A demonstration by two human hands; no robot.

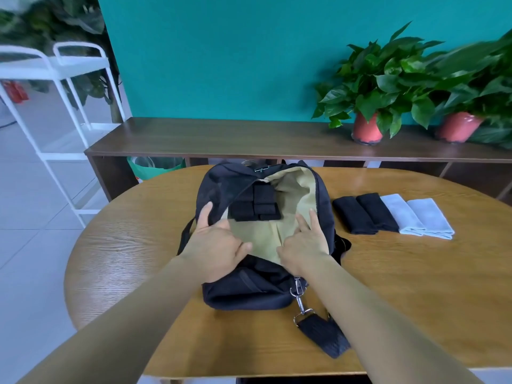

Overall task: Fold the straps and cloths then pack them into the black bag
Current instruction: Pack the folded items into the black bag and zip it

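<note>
Black bag (243, 289), lying at the middle of the oval table (133, 245) with its long zip undone and its tan lining (263, 236) exposed. At the left side of the opening the left hand (214, 245) grasps the edge of the bag's left flap, one finger over the outer black fabric and the rest toward the lining, apparently to draw that side back and keep the mouth wide. Inside, toward the far end of the bag, lie the folded straps (253, 203), stacked in compact black blocks; packed deep, they leave the near part of the lining bare, presumably as room for what remains. At the right side of the opening the right hand (304, 245) grasps nothing: its fingers are extended and pressed flat on the lining by the zip, seemingly spreading that wall outward. A shoulder strap (324, 333) on a metal clip (299, 300) trails from the bag toward the near edge of the table. To the right of the bag, toward the table's right edge, four folded cloths lie side by side in a row: two black cloths (353, 214), then two pale cloths (430, 217). They are already folded and within reach, so the straps appear done and the cloths are still to be packed.
</note>
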